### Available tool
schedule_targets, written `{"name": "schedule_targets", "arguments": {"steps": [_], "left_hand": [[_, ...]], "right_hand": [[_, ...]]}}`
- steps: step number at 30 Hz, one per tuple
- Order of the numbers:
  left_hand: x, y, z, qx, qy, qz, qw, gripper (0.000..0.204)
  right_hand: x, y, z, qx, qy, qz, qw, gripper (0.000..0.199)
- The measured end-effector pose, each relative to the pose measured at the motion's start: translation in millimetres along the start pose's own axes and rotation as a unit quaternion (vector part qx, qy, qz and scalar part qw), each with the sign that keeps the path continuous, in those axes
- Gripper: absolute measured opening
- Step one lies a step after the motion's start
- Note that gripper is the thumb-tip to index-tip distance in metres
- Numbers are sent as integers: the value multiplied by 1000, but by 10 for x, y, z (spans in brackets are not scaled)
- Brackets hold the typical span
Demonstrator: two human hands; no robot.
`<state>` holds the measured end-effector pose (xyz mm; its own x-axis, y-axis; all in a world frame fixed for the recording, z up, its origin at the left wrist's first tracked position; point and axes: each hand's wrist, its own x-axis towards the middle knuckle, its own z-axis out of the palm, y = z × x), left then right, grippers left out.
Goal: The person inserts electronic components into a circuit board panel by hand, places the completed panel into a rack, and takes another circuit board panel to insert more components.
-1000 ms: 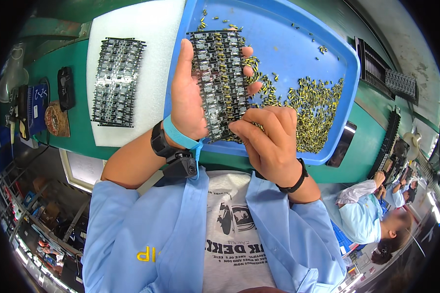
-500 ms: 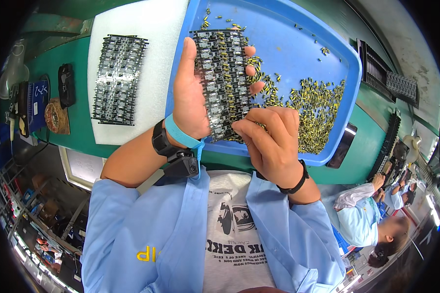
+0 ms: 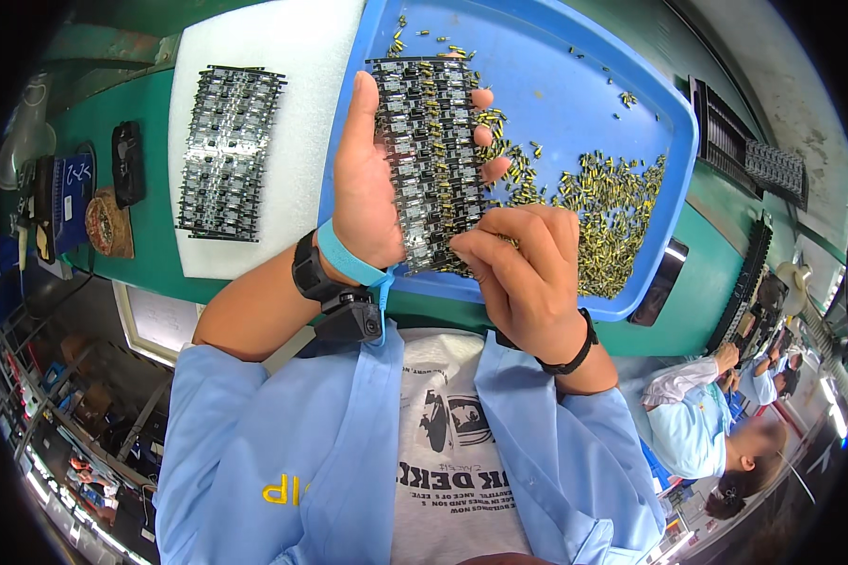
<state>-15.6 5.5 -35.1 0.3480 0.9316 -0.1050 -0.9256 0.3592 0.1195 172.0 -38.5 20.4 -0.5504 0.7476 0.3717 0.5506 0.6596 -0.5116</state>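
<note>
We are gripping a dark circuit-board panel [image 3: 429, 160] in our left hand [image 3: 372, 188], the thumb lying along its near long edge and the fingertips [image 3: 485, 132] curling round the far edge, so the hand is wrapping it firmly. The panel is standing tilted above the blue tray [image 3: 575, 85], its lower end toward our chest. Our right hand [image 3: 523, 278] is pressing against the panel's lower right corner with fingers bunched together; we are pinching narrowly there, but whether a small part is sitting between the fingertips we cannot tell, as the knuckles are hiding them.

Just beyond the right hand, a heap of small yellow-and-black components [image 3: 608, 202] is lying in the tray, with a few strays scattered toward its far rim. The tray is resting on a green workbench [image 3: 716, 235]. To the left of the tray, a white mat [image 3: 283, 56] is covering part of the bench, and a second panel of boards [image 3: 228, 151] is lying flat on it, well apart from our hands.

We are wearing a blue wrist strap [image 3: 349, 259] and a black band on the left wrist, a thin black band [image 3: 575, 353] on the right. A co-worker in a light blue coat [image 3: 697, 424] is sitting at the lower right.
</note>
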Motion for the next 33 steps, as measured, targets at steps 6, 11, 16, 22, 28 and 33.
{"name": "schedule_targets", "arguments": {"steps": [6, 11, 16, 22, 28, 33], "left_hand": [[9, 9, 16, -1, 7, -3, 1000, 76], [5, 0, 1, 7, 3, 2, 1000, 77], [8, -21, 35, 9, 22, 3, 1000, 77], [3, -11, -37, 19, 6, 2, 1000, 81], [8, 0, 20, 16, 23, -15, 1000, 83], [14, 10, 48, 3, 56, -25, 998, 83]], "right_hand": [[16, 11, 3, -2, -2, -5, 1000, 27], [14, -7, -4, -6, -12, -8, 1000, 30], [-3, -60, -1, -69, -21, -34, 997, 33], [24, -37, -3, -66, -43, -57, 995, 33], [28, 62, -4, -31, -52, -60, 996, 35], [11, 102, 8, -26, -32, -82, 996, 39]]}}
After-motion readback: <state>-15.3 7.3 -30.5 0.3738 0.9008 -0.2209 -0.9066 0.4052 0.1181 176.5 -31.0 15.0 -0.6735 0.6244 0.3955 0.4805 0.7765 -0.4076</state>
